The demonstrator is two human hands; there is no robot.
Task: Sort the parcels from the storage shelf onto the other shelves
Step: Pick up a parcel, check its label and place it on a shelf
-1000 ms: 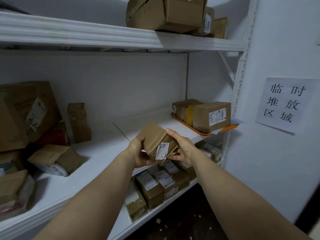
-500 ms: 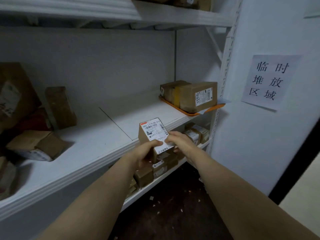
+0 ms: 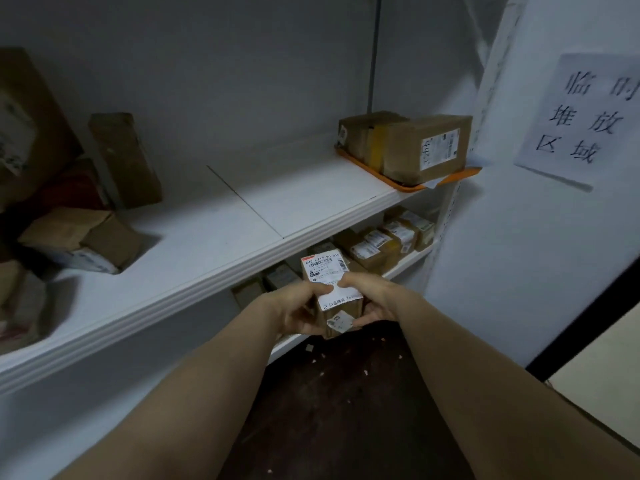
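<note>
The small brown parcel [image 3: 327, 289] is in the air in front of the middle shelf [image 3: 207, 271], just below its front edge and well above the dark floor; it touches no shelf. The left hand [image 3: 298, 308] grips its left side with the thumb laid over the white label [image 3: 325, 268]; the right hand [image 3: 374, 299] clasps the right side, thumb on the label's edge and fingers curled beneath, seemingly bearing the lower end, though that part is blurred. The two-handed hold likely serves reading; the printed face is turned up toward the head camera, so the address can decide which shelf the parcel belongs on. Its long axis runs from the lower end near the person up and away toward the shelf, tilted rather than upright; the label's top edge points at the shelf. Behind it small labelled boxes [image 3: 384, 244] line the lower shelf [image 3: 412, 261]; an orange tray [image 3: 408, 184] with larger boxes sits at the middle shelf's right end.
</note>
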